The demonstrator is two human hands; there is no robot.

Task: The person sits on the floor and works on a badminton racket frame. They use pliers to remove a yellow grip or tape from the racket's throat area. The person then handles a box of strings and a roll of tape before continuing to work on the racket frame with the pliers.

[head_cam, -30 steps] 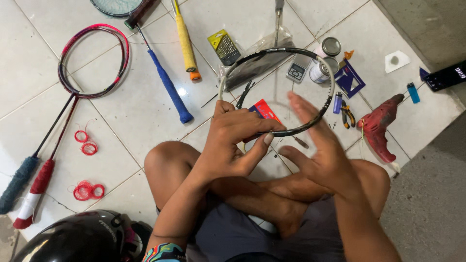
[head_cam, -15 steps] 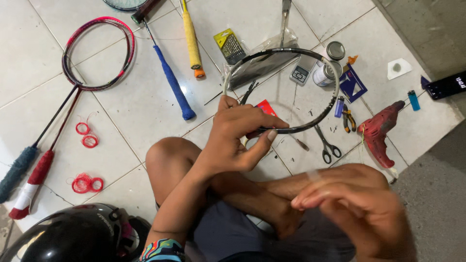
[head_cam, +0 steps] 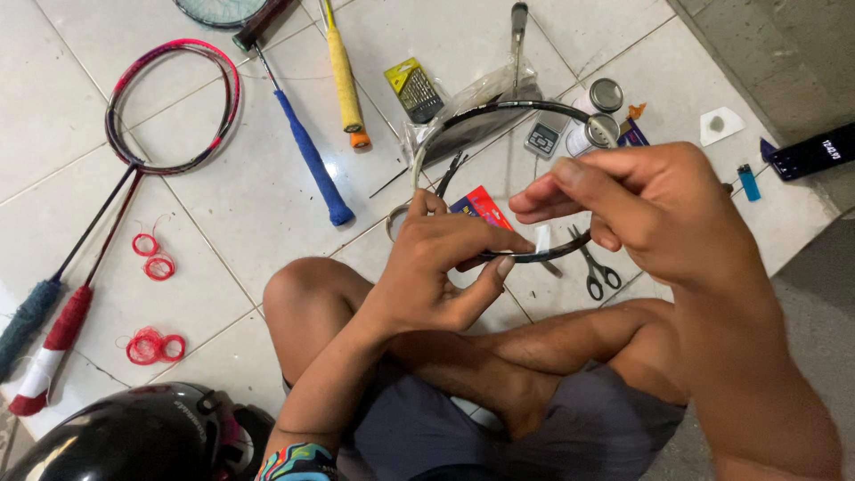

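Note:
I sit cross-legged on a tiled floor. My left hand (head_cam: 445, 267) grips the near rim of an unstrung black racket hoop (head_cam: 499, 109), which is held just above the floor in front of my knees. My right hand (head_cam: 650, 205) is raised close to the camera, to the right of the left hand. Its thumb and fingers pinch a small white strip (head_cam: 541, 239) against the hoop's near edge. A red card (head_cam: 485, 207) lies on the floor inside the hoop.
A pink-and-black racket (head_cam: 169, 98), a blue grip (head_cam: 312, 160) and a yellow grip (head_cam: 343, 76) lie at the left. Red string coils (head_cam: 153, 254), scissors (head_cam: 595, 272), a drill-bit pack (head_cam: 416, 89), small tins (head_cam: 606, 93), a lighter (head_cam: 748, 181) and a black helmet (head_cam: 134, 436) surround me.
My right hand left the hoop, dropped back toward my lap, then rose to the hoop's near edge with the white strip pinched. My left hand kept its grip.

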